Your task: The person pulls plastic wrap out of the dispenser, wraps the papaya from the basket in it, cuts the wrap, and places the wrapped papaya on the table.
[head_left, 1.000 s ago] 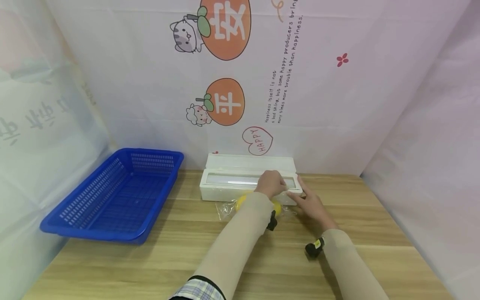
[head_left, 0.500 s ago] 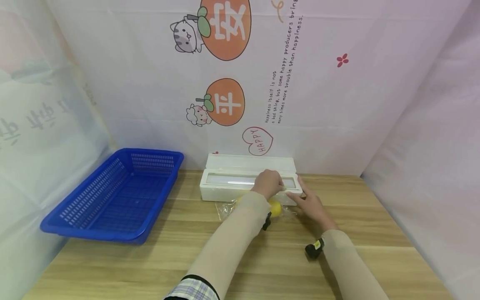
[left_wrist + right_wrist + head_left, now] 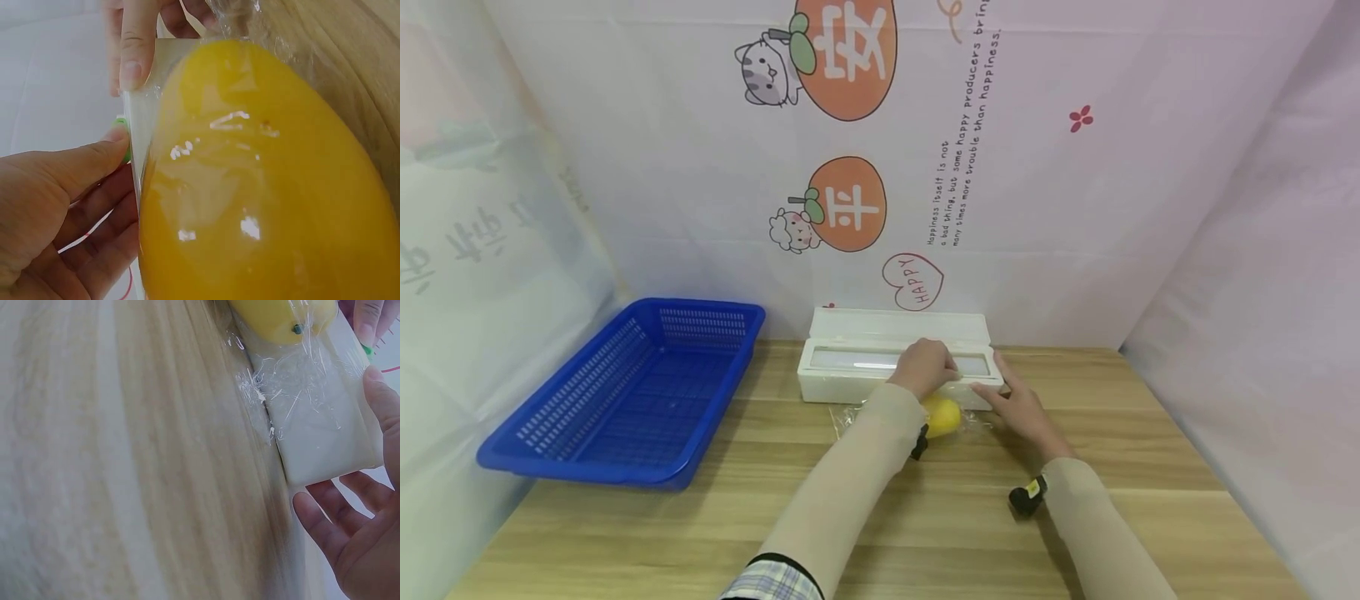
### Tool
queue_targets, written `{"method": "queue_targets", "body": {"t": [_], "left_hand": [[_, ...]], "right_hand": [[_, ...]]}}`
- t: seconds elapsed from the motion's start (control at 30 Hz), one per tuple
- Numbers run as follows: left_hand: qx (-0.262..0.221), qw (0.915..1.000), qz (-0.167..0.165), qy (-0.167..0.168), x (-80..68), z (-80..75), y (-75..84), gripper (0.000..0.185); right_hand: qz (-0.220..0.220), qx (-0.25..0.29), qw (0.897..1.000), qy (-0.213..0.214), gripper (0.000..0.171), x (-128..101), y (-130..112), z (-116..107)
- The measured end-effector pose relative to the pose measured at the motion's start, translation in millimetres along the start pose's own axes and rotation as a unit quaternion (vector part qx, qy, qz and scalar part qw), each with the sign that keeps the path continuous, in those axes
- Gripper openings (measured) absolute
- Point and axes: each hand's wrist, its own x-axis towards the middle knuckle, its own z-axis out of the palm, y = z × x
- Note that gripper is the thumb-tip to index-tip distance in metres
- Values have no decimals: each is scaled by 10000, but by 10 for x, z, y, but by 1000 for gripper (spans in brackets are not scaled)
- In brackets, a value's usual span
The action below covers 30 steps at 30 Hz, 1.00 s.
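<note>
Presently, a wooden table (image 3: 625,533) carries the whole arrangement, backed by a printed cloth wall (image 3: 1075,208). A blue slatted basket (image 3: 625,392) stands at the left of the table, well apart from the hands. At the back centre sits a long white film dispenser box (image 3: 857,371), lid raised, with a small green slider (image 3: 127,140) on its front edge. Clear plastic film (image 3: 294,394) runs from the box down onto the table and over a yellow lemon-like fruit (image 3: 942,416), which lies just in front of the box, between the two forearms.

The left hand (image 3: 925,367) rests on the box's front edge above the fruit, thumb and fingers gathered at the slider; whether they actually pinch it cannot be told. The left forearm covers part of the film and the fruit's left side in the head view. The right hand (image 3: 1018,408) lies at the box's right end, fingers straight and relaxed, fingertips (image 3: 312,509) near the box corner, gripping nothing.
</note>
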Motion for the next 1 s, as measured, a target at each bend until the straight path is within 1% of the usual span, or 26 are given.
{"method": "queue_targets", "body": {"t": [0.4,0.7,1.0], "left_hand": [[-388,9992,-15,14,-32,9,-144,14],[-681,9972,-240,-168,-127,-109,-275,15],[-894,9951,-374,-214,-192,-149,-405,15]], "right_hand": [[16,-159,9998,86,87,12,-13,24],[89,-181,9997,116,88,-1,-6,-1],[25,-164,9998,95,87,6,7,22]]}}
